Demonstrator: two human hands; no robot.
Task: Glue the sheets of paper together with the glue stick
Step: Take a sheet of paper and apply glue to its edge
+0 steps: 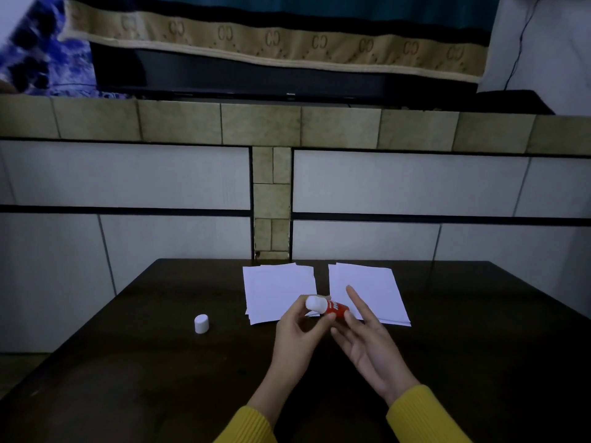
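Note:
Two small stacks of white paper lie side by side on the dark table point(160, 362): a left stack point(275, 287) and a right stack point(372, 287). Above their near edges I hold a red glue stick point(329, 308), uncapped, its white glue end pointing left. My left hand point(299, 334) pinches the stick near the white end. My right hand point(364, 334) is at the red base with its fingers stretched out; its thumb touches the base. The white cap point(201, 323) stands upright on the table, well to the left of my hands.
The table's far edge meets a white-tiled wall point(128, 193) with a beige tiled ledge point(256, 126). A dark television point(256, 75) draped with a patterned cloth stands on the ledge. A black cable point(515, 59) hangs at the upper right.

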